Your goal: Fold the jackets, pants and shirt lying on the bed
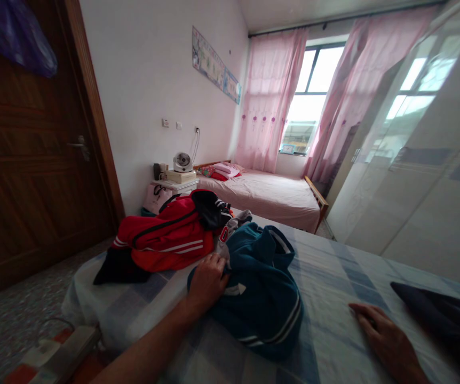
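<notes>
My left hand [208,280] reaches across the bed and is closed on the edge of a teal garment with white stripes [262,288] that lies bunched on the blue checked sheet [334,277]. Just behind it sits a red jacket with white stripes [169,237], with black and grey clothes [214,210] piled on top. My right hand [386,338] lies flat on the sheet at the lower right, fingers stretched out, holding nothing. A dark garment with a red line [442,314] lies just right of that hand.
A second bed with a pink cover [270,197] stands by the window with pink curtains [266,106]. A small table with a white fan [182,162] is beside it. A brown door [25,160] is at left, a glossy white wardrobe [426,176] at right. A power strip [60,352] lies low left.
</notes>
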Demonstrator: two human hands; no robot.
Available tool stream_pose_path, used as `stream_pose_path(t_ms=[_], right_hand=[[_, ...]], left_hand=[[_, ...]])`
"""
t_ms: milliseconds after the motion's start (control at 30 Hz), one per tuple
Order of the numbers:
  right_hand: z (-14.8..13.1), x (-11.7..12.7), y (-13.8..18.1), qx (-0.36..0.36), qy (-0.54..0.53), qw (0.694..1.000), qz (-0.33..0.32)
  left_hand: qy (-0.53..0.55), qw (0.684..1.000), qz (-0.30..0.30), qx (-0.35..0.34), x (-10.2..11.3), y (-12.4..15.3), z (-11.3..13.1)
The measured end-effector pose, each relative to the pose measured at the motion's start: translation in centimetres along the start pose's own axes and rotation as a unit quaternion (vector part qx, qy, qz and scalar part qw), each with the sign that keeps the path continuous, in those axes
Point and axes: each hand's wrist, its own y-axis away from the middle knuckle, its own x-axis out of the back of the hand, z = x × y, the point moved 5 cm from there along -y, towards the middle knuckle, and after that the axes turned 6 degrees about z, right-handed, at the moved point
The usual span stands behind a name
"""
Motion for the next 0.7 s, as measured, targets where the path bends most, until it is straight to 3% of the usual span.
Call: stream_pose_path(t_ms=[167,333,433,567,700], right_hand=[[-2.6,-0.1,-0.6,-0.020,-0.028,0.998,-0.047],[-11.5,-3.2,0.3,-0.066,-0.161,0.962,-0.210],[-15.5,-4.7,0.4,-0.119,-0.242,0.942,-0.198],[-16.6,-6.2,0.5,-0.174,-0.333,0.908,-0.183],[-16.3,-7.0,0.9,-0.227,-0.444,0.847,-0.186]], left_hand=[[0.032,0.999,0.012,-0.001,-0.3,0.3,0.1],[0.094,0.995,0.028,0.009,0.1,0.2,-0.3],[0.137,0.990,0.033,0.014,0.4,0.1,-0.5],[0.197,0.979,0.039,0.036,0.9,-0.1,-0.5],[0.265,0.961,0.043,0.062,1.8,-1.1,0.3]])
